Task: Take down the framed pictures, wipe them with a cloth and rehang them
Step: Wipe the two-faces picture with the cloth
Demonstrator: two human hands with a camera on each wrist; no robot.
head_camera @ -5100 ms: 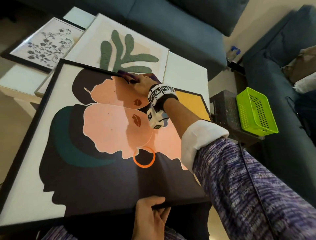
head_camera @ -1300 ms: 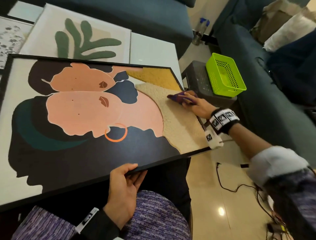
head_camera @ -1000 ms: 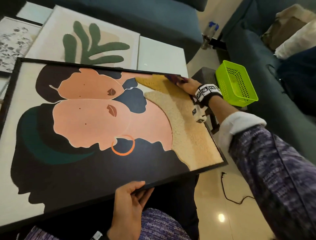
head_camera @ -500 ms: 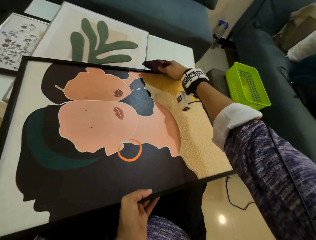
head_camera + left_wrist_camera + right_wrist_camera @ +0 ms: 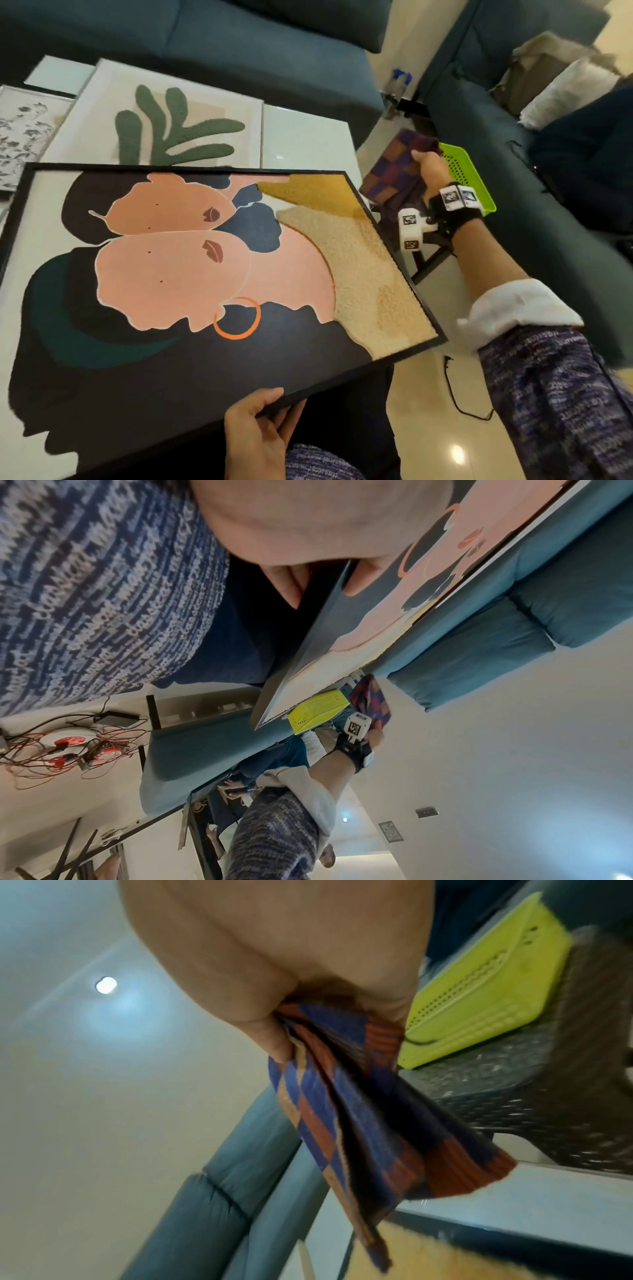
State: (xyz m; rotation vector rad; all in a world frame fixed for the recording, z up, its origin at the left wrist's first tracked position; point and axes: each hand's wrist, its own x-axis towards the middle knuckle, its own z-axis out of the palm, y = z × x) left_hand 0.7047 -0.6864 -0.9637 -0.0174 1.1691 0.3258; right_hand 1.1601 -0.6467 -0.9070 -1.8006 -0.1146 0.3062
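Note:
A large black-framed picture (image 5: 191, 274) of two pink faces lies tilted across my lap and the white table. My left hand (image 5: 260, 435) grips its near bottom edge, thumb on top and fingers beneath, as the left wrist view shows on the frame edge (image 5: 308, 642). My right hand (image 5: 430, 171) is lifted off the picture, past its top right corner, and pinches a purple and orange checked cloth (image 5: 390, 174) that hangs down from the fingers. The same cloth (image 5: 359, 1123) dangles in the right wrist view above the frame's corner.
Two more pictures lie on the table behind: a green plant print (image 5: 171, 126) and a black floral print (image 5: 24, 133). A lime green basket (image 5: 462, 178) sits on a dark stool at right. Blue sofas (image 5: 239, 41) surround the table. A black cable (image 5: 459, 401) lies on the floor.
My right hand wiped along the picture's right and top edges, then lifted the cloth off the frame and moved it right, toward the basket. The left hand kept its hold.

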